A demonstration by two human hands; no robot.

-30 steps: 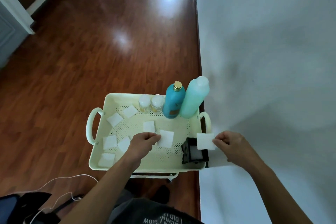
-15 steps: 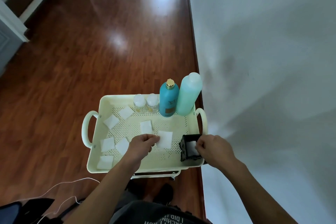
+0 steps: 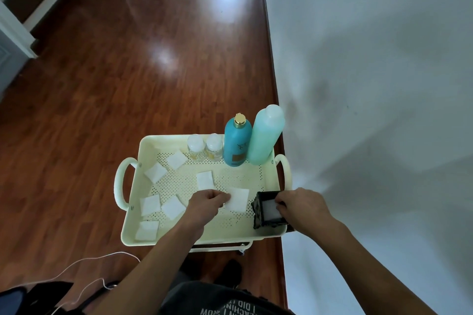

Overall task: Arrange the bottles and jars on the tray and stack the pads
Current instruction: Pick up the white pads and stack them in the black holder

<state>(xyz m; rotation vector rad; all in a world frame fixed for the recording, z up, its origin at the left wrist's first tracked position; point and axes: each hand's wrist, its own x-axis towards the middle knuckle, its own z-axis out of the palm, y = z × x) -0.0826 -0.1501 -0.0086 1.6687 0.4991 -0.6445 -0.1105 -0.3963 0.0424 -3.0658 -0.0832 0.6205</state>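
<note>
Seven white square cotton pads lie loose on the cream perforated plastic tray point(image 3: 266, 181), scattered from nine o'clock to centre. The left hand point(image 3: 207, 203) pinches the edge of one such pad point(image 3: 238, 199) near the middle. At four o'clock the right hand point(image 3: 302, 206) presses its fingertips onto the stacked pad point(image 3: 268, 210) inside the small black square holder point(image 3: 258, 212) (the start of the stack, I judge). Along twelve o'clock stand two small clear jars point(image 3: 204, 149), a teal gold-capped bottle point(image 3: 236, 142) and a pale green plastic bottle point(image 3: 265, 137), already arranged. Risk: the light holder sits near the tray's edge and could tip or slide under the pressing fingers, and the thin pinched pad may fold on lifting.
</note>
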